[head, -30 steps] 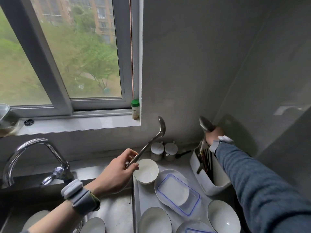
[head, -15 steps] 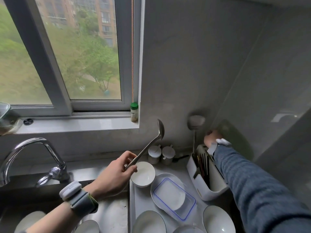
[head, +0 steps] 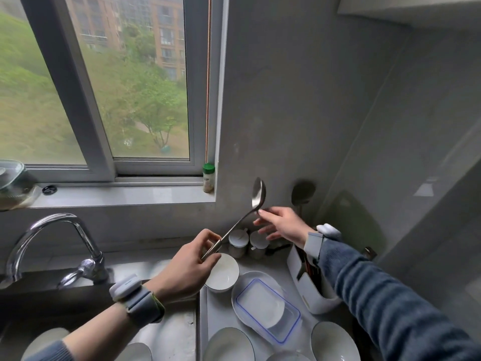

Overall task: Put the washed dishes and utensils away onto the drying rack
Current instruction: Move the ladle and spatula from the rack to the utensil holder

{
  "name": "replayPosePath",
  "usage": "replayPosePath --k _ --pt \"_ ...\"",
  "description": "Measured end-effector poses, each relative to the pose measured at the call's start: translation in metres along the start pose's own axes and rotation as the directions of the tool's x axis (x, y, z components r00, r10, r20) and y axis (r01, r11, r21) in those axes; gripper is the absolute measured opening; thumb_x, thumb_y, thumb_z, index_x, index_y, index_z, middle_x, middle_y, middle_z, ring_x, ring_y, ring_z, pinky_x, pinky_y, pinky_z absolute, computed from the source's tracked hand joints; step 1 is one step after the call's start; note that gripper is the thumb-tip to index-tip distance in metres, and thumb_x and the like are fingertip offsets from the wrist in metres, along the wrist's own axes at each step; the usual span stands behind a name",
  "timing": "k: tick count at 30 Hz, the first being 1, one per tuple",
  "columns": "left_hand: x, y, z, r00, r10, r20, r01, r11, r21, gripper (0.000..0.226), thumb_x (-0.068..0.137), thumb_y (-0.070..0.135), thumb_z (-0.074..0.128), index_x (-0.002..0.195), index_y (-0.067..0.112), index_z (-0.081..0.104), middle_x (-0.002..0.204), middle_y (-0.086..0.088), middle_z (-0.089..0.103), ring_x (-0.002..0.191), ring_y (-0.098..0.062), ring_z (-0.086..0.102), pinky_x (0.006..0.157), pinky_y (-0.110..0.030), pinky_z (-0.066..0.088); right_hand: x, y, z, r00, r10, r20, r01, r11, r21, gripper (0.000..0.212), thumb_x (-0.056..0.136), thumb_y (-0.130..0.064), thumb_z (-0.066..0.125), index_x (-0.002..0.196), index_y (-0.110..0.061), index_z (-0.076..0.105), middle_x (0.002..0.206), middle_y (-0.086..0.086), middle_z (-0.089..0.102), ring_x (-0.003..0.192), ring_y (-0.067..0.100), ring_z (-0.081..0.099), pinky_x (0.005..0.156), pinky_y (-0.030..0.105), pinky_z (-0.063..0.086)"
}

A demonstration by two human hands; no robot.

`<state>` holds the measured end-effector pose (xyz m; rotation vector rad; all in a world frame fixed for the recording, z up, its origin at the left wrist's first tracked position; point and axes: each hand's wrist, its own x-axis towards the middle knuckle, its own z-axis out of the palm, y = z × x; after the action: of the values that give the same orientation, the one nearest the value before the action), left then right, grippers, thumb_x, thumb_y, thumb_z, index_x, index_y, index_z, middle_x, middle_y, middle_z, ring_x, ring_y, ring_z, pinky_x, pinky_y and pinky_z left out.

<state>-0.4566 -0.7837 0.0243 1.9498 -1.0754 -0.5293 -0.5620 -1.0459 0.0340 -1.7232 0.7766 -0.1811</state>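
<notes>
Fingers of the right hand (head: 282, 225), spread and grasping nothing, now reach the ladle (head: 244, 217) at frame centre.
Left hand (head: 187, 264) pinches its handle; the right has left the holder (head: 309, 290); handover looks close.

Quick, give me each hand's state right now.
Left hand: grips the ladle by its handle.
Right hand: open, fingers spread, a fingertip at the ladle's neck.

No text, label or number is legible anywhere.
</notes>
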Motion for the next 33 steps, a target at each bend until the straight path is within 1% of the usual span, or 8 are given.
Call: replayPosePath --k 3,9,12,17,21,25,30,33 --pt "0.004 0.001 0.002 0.995 0.098 -0.008 -0.098 0.994 0.043 0.022 0.097 0.018 0.064 0.11 0.032 0.053 0.095 0.008 0.066 0.082 -0.013 0.058 0.076 -0.029 0.049 -0.012 -0.023 0.016 0.993 -0.001 0.119 -0.008 0.997 0.075 0.038 0.099 -0.037 0.062 0.11 -0.002 0.071 0.105 0.012 0.077 0.093 0.03 0.075 0.068 0.03 0.06" --pt "0.017 0.005 0.001 0.965 0.231 0.128 -0.258 0.929 0.265 0.056 0.092 0.03 0.069 0.138 0.041 0.039 0.13 0.02 0.047 0.107 -0.011 0.059 0.095 -0.032 0.049 -0.003 -0.035 0.021 0.996 0.055 -0.076 -0.029 0.95 0.312 0.009 0.095 -0.013 0.069 0.093 -0.004 0.068 0.091 0.015 0.072 0.072 0.018 0.072 0.058 0.024 0.06" --pt "0.021 0.006 -0.004 0.934 0.281 0.222 -0.343 0.882 0.323 0.062 0.091 0.042 0.071 0.145 0.037 0.04 0.132 0.019 0.044 0.107 -0.001 0.055 0.094 -0.017 0.042 0.008 -0.041 0.001 0.977 0.05 -0.208 0.031 0.929 0.37 0.006 0.097 -0.006 0.064 0.091 -0.002 0.064 0.085 0.013 0.07 0.069 0.019 0.069 0.054 0.024 0.06" --pt "0.023 -0.004 -0.013 0.944 0.272 0.186 -0.323 0.874 0.363 0.054 0.093 0.049 0.066 0.141 0.033 0.047 0.135 0.016 0.046 0.114 -0.003 0.055 0.098 -0.016 0.039 0.032 -0.03 -0.056 0.873 -0.029 -0.487 0.088 0.991 0.098 0.021 0.097 -0.007 0.062 0.077 -0.013 0.06 0.091 0.015 0.07 0.07 0.02 0.068 0.051 0.024 0.06" --pt "0.023 -0.01 -0.012 0.949 0.266 0.17 -0.311 0.875 0.37 0.049 0.093 0.044 0.068 0.137 0.032 0.051 0.133 0.017 0.049 0.118 -0.003 0.053 0.097 -0.012 0.034 0.083 0.025 -0.126 0.795 -0.093 -0.6 0.002 0.989 -0.15 0.029 0.075 -0.048 0.067 0.078 -0.019 0.066 0.088 0.003 0.077 0.086 0.029 0.074 0.079 0.049 0.062" --pt "0.027 -0.013 -0.007 0.949 0.263 0.172 -0.309 0.879 0.364 0.047 0.093 0.042 0.068 0.135 0.032 0.053 0.132 0.017 0.049 0.12 -0.004 0.052 0.099 -0.014 0.035 0.049 0.001 -0.11 0.75 -0.097 -0.654 -0.052 0.978 -0.204 0.015 0.097 -0.024 0.057 0.095 -0.018 0.071 0.092 -0.003 0.077 0.089 0.018 0.07 0.083 0.032 0.053" --pt "0.03 -0.017 -0.007 0.952 0.256 0.168 -0.301 0.88 0.368 0.046 0.093 0.042 0.067 0.135 0.032 0.053 0.132 0.017 0.05 0.12 -0.005 0.051 0.1 -0.016 0.037 0.049 0.015 -0.113 0.748 -0.118 -0.653 -0.144 0.932 -0.333 0.021 0.104 -0.013 0.049 0.112 -0.003 0.065 0.097 0.008 0.067 0.082 0.018 0.061 0.054 0.016 0.036" --pt "0.03 -0.025 -0.005 0.957 0.236 0.166 -0.283 0.882 0.378 0.046 0.093 0.043 0.067 0.135 0.032 0.053 0.133 0.018 0.049 0.121 -0.004 0.05 0.096 -0.012 0.035 0.058 0.031 -0.112 0.778 -0.136 -0.614 -0.217 0.858 -0.466 0.022 0.101 -0.014 0.051 0.112 -0.003 0.066 0.107 0.012 0.069 0.099 0.031 0.067 0.07 0.024 0.038"
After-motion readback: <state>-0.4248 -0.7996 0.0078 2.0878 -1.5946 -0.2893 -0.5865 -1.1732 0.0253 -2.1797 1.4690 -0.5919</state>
